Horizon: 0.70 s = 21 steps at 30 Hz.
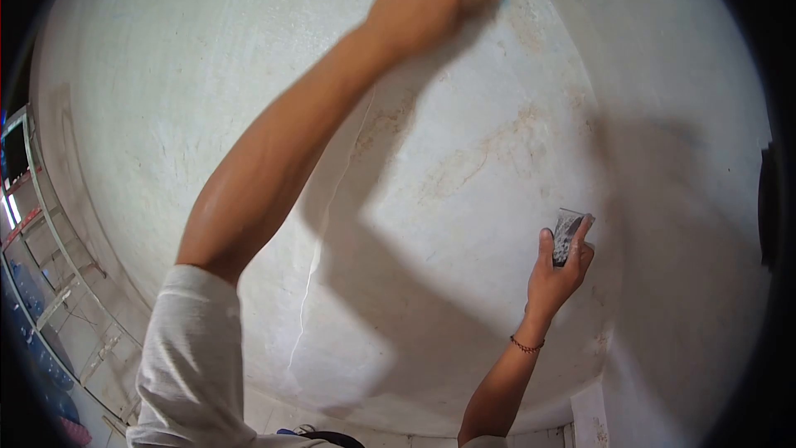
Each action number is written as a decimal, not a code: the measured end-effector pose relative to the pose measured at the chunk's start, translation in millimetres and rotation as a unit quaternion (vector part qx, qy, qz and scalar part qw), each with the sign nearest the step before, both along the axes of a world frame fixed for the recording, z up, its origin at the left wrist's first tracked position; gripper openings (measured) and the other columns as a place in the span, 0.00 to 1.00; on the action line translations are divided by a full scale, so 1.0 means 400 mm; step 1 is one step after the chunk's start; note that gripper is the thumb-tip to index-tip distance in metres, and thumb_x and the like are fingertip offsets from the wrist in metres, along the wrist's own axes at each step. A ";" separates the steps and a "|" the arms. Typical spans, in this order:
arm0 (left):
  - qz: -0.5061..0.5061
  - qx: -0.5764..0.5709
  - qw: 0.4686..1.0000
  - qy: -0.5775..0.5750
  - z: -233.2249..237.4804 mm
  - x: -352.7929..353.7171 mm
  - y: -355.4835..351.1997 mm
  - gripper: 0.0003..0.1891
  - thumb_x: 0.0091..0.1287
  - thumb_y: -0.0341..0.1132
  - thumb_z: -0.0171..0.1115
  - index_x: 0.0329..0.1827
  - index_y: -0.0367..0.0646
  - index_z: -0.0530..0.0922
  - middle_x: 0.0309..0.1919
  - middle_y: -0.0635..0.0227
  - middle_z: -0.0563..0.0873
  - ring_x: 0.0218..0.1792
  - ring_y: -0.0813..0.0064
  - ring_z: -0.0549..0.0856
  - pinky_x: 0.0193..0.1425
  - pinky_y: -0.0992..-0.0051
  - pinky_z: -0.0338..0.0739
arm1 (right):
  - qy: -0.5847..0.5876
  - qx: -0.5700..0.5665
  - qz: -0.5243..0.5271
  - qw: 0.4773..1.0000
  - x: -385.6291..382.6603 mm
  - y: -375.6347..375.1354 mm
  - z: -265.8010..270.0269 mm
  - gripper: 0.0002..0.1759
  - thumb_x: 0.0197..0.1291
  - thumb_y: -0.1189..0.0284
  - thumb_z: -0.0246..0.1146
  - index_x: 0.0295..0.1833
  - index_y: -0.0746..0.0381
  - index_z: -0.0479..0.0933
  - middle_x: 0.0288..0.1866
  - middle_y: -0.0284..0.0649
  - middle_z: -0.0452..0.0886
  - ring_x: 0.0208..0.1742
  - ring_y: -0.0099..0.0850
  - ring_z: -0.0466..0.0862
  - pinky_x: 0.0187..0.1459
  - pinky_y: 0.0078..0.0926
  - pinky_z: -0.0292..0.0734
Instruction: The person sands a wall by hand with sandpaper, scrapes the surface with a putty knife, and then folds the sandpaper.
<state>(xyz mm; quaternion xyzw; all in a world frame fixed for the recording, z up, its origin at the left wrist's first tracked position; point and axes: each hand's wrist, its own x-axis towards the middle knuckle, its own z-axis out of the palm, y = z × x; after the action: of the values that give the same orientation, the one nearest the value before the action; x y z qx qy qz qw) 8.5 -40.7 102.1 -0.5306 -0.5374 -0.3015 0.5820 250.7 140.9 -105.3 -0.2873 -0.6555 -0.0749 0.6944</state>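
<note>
My left hand (435, 4) is raised at the top of the view, close to the wall (240, 58) near the corner. Its fingers are bent and blurred by motion. A small grey and blue bit shows at the fingertips, but I cannot make out what it is. Lower right, my right hand (560, 278) grips a flat, dark scraper (567, 236) with pale, wet-looking putty on its face. The thumb and index finger lie along its sides. Between the hands, the wall has rough brownish patches (481, 158) and a thin crack (319, 241).
A metal ladder (62, 236) leans at the far left, with blue bottles (37, 348) behind it. The adjoining wall (680, 224) stands to the right, with a dark object (767, 207) at its edge. A pale ledge (590, 415) juts out low by the corner.
</note>
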 end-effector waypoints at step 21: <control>0.065 0.187 0.980 -0.010 -0.041 0.075 0.139 0.19 0.68 0.28 0.49 0.62 0.38 0.74 0.65 0.60 0.76 0.67 0.66 0.73 0.72 0.30 0.42 | 0.056 -0.060 -0.003 0.997 -0.034 -0.039 0.007 0.39 0.56 0.63 0.71 0.73 0.54 0.65 0.43 0.42 0.72 0.45 0.36 0.76 0.48 0.34 0.74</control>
<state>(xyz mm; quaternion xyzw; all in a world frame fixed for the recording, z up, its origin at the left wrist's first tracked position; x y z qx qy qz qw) 38.7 15.0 85.8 -0.3735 -0.5104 -0.3638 0.6838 237.0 125.3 -102.5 -0.3342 -0.6178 -0.0208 0.7115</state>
